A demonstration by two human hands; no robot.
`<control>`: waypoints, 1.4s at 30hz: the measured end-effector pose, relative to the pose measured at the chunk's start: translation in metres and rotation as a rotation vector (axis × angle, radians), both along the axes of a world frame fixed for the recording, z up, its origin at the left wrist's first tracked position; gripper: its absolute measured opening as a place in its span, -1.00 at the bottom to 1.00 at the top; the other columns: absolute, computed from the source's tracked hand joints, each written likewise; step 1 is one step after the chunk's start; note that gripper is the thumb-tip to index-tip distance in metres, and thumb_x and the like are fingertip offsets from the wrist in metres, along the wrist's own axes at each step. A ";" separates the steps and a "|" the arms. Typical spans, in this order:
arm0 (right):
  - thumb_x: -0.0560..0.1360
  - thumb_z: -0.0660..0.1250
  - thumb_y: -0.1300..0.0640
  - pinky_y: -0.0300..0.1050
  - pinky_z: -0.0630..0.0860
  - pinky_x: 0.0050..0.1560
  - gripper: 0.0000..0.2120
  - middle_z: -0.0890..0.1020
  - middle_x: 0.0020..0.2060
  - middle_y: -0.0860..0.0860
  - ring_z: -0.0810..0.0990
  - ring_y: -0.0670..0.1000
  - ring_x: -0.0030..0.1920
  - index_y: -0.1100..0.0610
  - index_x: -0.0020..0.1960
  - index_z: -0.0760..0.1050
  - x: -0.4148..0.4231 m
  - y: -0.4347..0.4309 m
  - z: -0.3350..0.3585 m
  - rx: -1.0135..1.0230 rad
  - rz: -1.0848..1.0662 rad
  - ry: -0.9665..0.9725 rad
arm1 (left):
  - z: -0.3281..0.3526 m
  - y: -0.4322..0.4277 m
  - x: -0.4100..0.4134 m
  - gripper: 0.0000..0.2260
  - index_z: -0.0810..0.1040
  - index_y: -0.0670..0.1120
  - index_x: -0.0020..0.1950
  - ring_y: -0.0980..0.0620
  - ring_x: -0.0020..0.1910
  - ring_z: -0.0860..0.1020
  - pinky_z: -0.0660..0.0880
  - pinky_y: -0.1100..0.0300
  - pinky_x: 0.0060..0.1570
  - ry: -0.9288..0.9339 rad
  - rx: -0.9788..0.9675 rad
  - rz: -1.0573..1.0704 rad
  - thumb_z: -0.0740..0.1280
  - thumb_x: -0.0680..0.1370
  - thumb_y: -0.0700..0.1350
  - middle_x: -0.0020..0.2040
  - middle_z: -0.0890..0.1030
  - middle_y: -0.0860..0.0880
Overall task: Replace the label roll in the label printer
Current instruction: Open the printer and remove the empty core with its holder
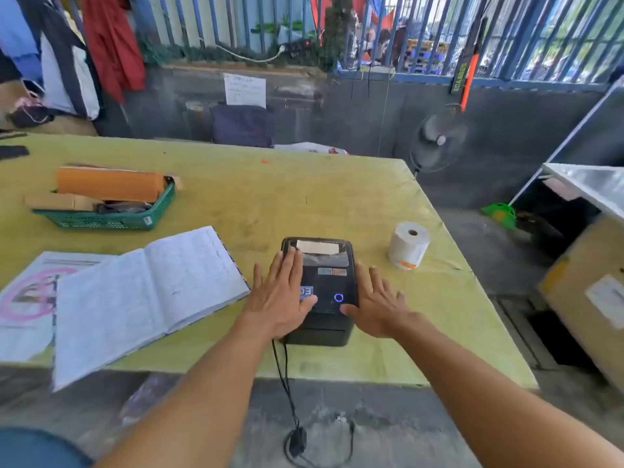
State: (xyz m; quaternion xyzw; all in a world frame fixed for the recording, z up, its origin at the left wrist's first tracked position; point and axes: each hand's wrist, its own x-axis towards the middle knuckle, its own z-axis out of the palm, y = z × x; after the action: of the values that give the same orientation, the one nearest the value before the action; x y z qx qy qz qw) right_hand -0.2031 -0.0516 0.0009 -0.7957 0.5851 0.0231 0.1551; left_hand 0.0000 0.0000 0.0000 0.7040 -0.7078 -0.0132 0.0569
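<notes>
Label printer [326,292], black with its lid down and a blue ring glowing on top, is sitting near the front edge of the yellow-green table [256,197], and we are flanking it with both hands. Our left hand [282,295] is lying flat with its fingers spread, palm on the printer's left edge and top, thumb reaching onto the lid. Our right hand [378,305] is spreading open too, resting along the printer's right side with the thumb touching the front corner; neither hand is gripping anything. A white label roll [408,245] is standing upright on the table, off to the printer's right. An open notebook [148,292] is lying just beside our left hand.
</notes>
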 end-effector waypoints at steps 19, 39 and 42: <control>0.61 0.29 0.05 0.02 0.44 -0.03 -0.12 0.53 0.19 0.30 0.57 0.30 0.05 0.06 0.59 -0.34 0.002 -0.005 -0.062 0.134 -0.020 -0.385 | -0.053 0.000 -0.005 -0.36 -0.13 -0.33 0.53 -0.32 0.52 -0.15 -0.14 -0.13 0.50 -0.209 0.024 -0.062 0.02 0.67 0.08 0.53 -0.05 -0.39; 0.54 0.20 -0.29 0.06 0.49 0.05 -0.45 0.61 0.07 0.05 0.57 0.13 0.04 0.09 0.33 0.43 0.018 -0.047 0.005 -0.061 -0.256 -0.645 | 0.014 -0.054 0.019 -0.48 0.45 -0.15 0.38 -0.11 0.32 0.43 0.38 0.05 0.23 0.515 -0.399 0.109 0.35 0.54 0.12 0.38 0.46 -0.13; 0.58 0.18 -0.29 -0.01 0.48 -0.08 -0.50 0.63 -0.14 0.00 0.59 0.11 -0.07 0.14 0.15 0.52 0.032 -0.073 0.028 -0.098 -0.319 -0.660 | 0.026 -0.070 0.010 -0.47 0.35 -0.15 0.42 -0.08 0.30 0.42 0.32 0.13 0.23 0.791 -0.445 0.302 0.38 0.53 0.05 0.35 0.46 -0.10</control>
State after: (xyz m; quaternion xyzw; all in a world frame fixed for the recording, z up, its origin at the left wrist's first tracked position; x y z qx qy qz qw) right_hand -0.1714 -0.1249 0.0288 -0.6655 0.6205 -0.2873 0.2991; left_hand 0.0098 -0.0696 0.0259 0.7108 -0.5071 -0.1195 0.4725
